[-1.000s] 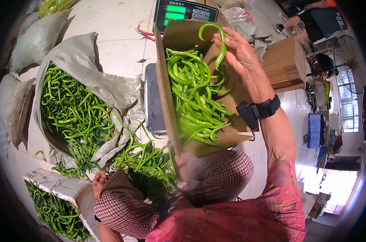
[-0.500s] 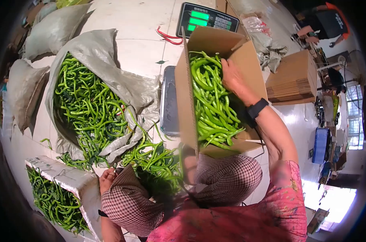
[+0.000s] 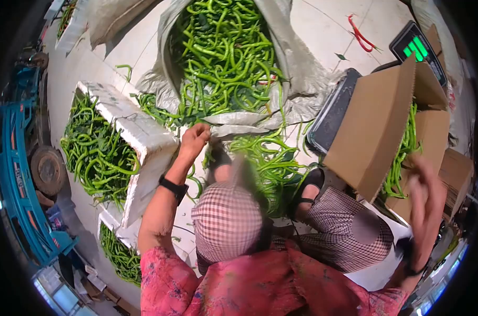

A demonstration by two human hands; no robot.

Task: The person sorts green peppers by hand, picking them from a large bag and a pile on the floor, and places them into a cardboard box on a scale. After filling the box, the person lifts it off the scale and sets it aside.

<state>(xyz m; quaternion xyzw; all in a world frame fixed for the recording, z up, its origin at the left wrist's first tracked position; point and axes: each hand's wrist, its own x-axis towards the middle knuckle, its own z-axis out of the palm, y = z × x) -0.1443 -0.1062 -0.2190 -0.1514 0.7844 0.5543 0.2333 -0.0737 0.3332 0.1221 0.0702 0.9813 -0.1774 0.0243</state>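
Note:
My left hand (image 3: 197, 138) is closed in a pinch at the lower edge of the grey sack (image 3: 304, 58), which lies open and full of green peppers (image 3: 225, 52); whatever it pinches is too small to make out. Over the right side of the cardboard box (image 3: 370, 126) is my right hand (image 3: 425, 184), smeared by motion, so its grip cannot be told. Green peppers (image 3: 404, 152) show inside this box. Between my feet lies a loose heap of green peppers (image 3: 273, 163) on the floor.
White foam boxes (image 3: 152, 145) of peppers stand at the left. Beyond them is a blue cart (image 3: 18, 179). A scale platform (image 3: 333, 110) lies beside the cardboard box, its lit display (image 3: 418, 50) behind. Red peppers (image 3: 361, 36) lie on the floor.
The view has swung left, so the sack and boxes appear shifted right. My right hand has drawn back from the peppers in the box towards its near right side.

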